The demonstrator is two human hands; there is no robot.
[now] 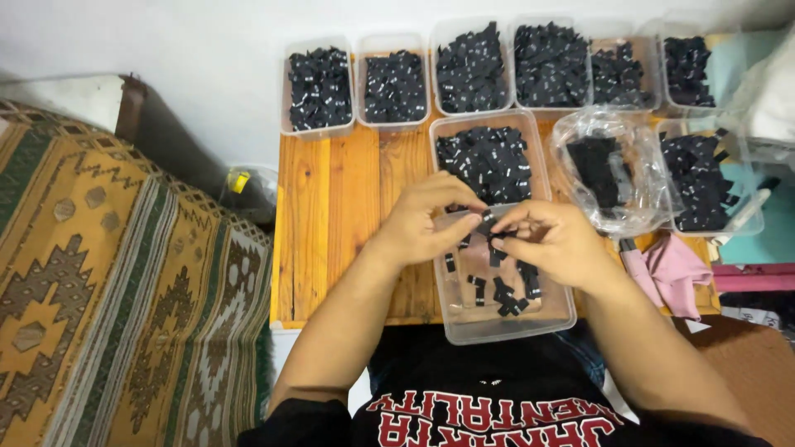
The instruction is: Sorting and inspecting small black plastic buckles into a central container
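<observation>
My left hand and my right hand meet over a clear plastic tub at the near edge of a small wooden table. Between the fingertips of both hands I pinch a small black label. My right hand also holds a few more black labels under its fingers. Several loose black labels lie in the bottom of the tub below. Just behind it stands another clear tub heaped with the same black labels.
Several clear tubs full of black labels line the table's far edge. A clear plastic bag with black pieces and a further tub stand to the right, with pink cloth beside them. A patterned rug lies left.
</observation>
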